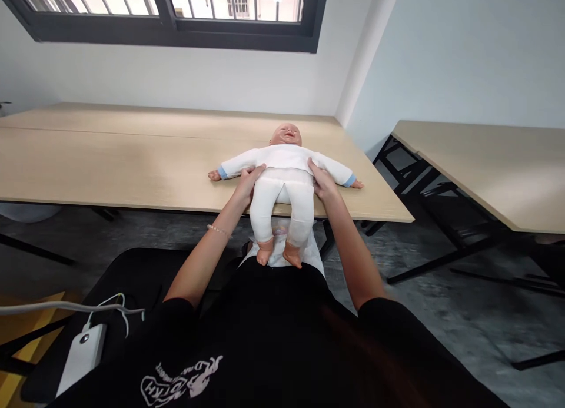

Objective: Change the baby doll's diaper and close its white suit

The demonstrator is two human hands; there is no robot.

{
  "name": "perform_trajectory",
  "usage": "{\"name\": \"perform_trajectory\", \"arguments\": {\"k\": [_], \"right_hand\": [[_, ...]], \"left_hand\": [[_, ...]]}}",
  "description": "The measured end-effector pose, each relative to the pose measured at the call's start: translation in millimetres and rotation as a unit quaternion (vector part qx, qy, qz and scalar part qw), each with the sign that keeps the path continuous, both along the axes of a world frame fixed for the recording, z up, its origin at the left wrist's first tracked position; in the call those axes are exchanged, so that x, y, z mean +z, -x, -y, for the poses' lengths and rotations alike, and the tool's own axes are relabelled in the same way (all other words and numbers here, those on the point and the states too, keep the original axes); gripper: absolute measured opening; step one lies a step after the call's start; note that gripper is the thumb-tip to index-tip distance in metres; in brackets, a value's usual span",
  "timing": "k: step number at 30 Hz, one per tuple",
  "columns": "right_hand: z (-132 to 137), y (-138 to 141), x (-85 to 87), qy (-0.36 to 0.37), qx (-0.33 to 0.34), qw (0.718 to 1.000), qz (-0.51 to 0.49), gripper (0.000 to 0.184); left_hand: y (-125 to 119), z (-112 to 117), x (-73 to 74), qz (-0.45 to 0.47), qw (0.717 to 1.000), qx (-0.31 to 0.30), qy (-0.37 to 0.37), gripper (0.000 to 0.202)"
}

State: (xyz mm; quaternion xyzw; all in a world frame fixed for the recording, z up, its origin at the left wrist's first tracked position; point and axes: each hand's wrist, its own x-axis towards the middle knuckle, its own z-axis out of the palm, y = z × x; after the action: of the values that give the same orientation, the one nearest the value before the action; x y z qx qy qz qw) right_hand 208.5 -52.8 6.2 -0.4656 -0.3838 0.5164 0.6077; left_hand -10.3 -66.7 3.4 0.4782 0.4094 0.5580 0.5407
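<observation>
A baby doll in a white suit with blue cuffs lies on its back at the near edge of a long wooden table. Its head points away from me, its arms are spread and its legs hang over the table edge. My left hand grips the doll's waist on one side, fingers curled on the white cloth. On the other side my right hand holds the waist the same way. A white folded item, perhaps a diaper, lies under the doll's feet on my lap.
A second wooden table with black metal legs stands to the right across a gap of grey floor. A white power bank with a cable rests on a black surface at lower left. A dark-framed window is above the white wall.
</observation>
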Motion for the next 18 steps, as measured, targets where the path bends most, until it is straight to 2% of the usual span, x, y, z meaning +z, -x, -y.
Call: {"name": "perform_trajectory", "arguments": {"k": [2, 6, 10, 13, 18], "right_hand": [[13, 0, -7.8, -0.024, -0.025, 0.999, 0.025, 0.029], [32, -5, -24.4, -0.072, -0.116, 0.987, 0.089, 0.035], [41, -8, -28.4, -0.061, -0.089, 0.992, 0.072, 0.036], [43, -8, -25.9, -0.086, -0.094, 0.988, 0.091, 0.038], [43, -8, -25.4, -0.126, -0.085, 0.983, 0.103, 0.048]], "left_hand": [[4, 7, -5.1, 0.021, 1.000, 0.016, 0.013, 0.050], [9, 9, -6.1, 0.038, 0.999, -0.004, -0.001, 0.040], [12, 3, -8.8, 0.075, 0.997, 0.009, 0.000, 0.028], [13, 1, -14.2, 0.061, 0.998, 0.036, 0.003, 0.023], [13, -1, -20.8, 0.013, 0.995, 0.084, -0.060, 0.011]]}}
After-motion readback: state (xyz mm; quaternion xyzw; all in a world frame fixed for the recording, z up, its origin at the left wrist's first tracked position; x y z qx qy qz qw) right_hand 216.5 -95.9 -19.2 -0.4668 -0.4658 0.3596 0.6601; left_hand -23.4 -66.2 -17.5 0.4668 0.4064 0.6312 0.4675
